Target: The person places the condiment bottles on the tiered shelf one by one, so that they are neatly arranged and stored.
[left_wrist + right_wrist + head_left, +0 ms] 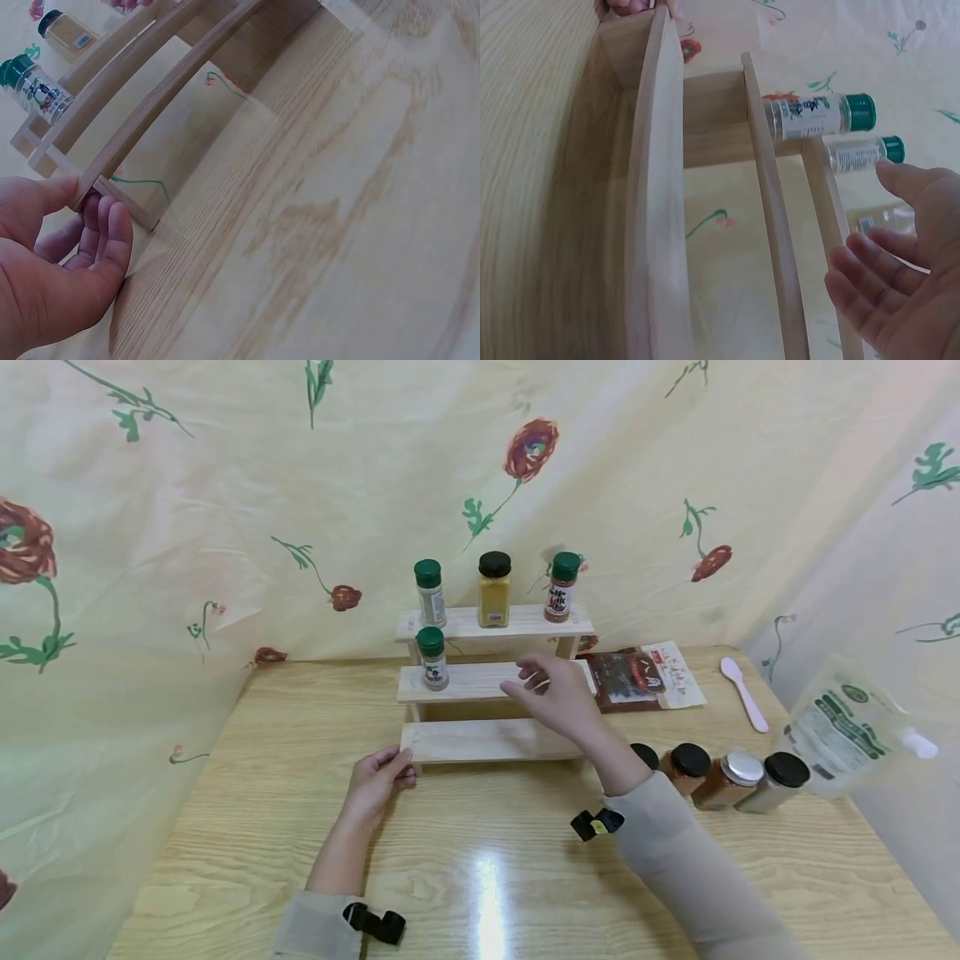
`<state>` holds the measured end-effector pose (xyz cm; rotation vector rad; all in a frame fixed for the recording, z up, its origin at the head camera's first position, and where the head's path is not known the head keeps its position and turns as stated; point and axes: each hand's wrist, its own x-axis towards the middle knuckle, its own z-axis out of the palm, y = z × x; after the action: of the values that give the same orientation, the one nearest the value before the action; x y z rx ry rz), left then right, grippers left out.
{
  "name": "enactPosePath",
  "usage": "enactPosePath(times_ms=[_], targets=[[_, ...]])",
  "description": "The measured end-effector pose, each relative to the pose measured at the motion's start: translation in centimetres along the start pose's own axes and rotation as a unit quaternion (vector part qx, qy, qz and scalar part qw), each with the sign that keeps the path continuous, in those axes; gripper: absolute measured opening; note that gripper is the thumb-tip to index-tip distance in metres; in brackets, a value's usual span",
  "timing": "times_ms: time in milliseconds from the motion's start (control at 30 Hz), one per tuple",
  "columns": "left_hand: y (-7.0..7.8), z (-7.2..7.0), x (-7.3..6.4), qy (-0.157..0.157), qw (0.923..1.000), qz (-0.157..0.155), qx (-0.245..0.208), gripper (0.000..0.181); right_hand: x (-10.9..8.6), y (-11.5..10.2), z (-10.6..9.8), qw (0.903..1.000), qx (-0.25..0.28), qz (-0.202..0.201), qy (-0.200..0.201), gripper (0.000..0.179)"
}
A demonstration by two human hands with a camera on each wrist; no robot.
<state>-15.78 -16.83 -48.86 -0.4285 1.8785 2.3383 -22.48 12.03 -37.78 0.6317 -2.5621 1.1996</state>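
Note:
A three-tier wooden shelf rack (pixel 480 741) stands on the table against the covered wall. My left hand (pixel 377 783) grips the left end of its lowest board, thumb (pixel 60 193) on top and fingers curled below. Over the right part of the middle board hovers my right hand (pixel 558 693), holding nothing, its fingers (pixel 870 281) loosely bent. A green-capped spice jar (pixel 433 658) stands at the left of the middle board. On the top board are another green-capped jar (pixel 430 593), a black-capped jar of yellow powder (pixel 494 590) and a green-capped jar of red spice (pixel 561 587).
Right of the rack lie a dark spice packet (pixel 633 679) and a pale pink spoon (pixel 744 695). Several jars, among them a silver-capped jar (pixel 729 781) and a black-capped jar (pixel 776 782), stand near my right forearm. A clear spouted pouch (pixel 843 731) is by the right wall.

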Motion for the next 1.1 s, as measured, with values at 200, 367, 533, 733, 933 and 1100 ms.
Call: enactPosePath(times_ms=[200, 367, 533, 733, 933, 1100], targets=[[0.1, 0.1, 0.1, 0.000, 1.0000, 0.001, 0.002, 0.042, -1.3, 0.7, -1.5, 0.9999, -0.001, 0.002, -0.015, 0.041], [0.1, 0.1, 0.1, 0.000, 1.0000, -0.001, 0.001, 0.044, -2.6, 1.6, -2.6, 0.9998, 0.001, -0.007, -0.020, 0.040], [0.1, 0.1, 0.0, -0.001, 1.0000, -0.002, 0.001, 0.044, -3.9, 2.7, -3.8, 0.9996, 0.000, -0.023, -0.015, 0.037], [0.3, 0.1, -0.1, -0.001, 1.0000, -0.003, 0.001, 0.046, -5.1, 3.5, -5.3, 0.9994, -0.020, -0.025, -0.011, 0.038], [0.2, 0.0, -0.1, -0.002, 1.0000, -0.004, 0.003, 0.048, -6.2, 4.4, -6.4, 0.9990, -0.040, -0.018, -0.005, 0.035], [0.0, 0.0, 0.0, -0.001, 1.0000, -0.004, 0.003, 0.047, -7.1, 5.3, -7.3, 0.9978, -0.058, -0.033, -0.004, 0.030]])
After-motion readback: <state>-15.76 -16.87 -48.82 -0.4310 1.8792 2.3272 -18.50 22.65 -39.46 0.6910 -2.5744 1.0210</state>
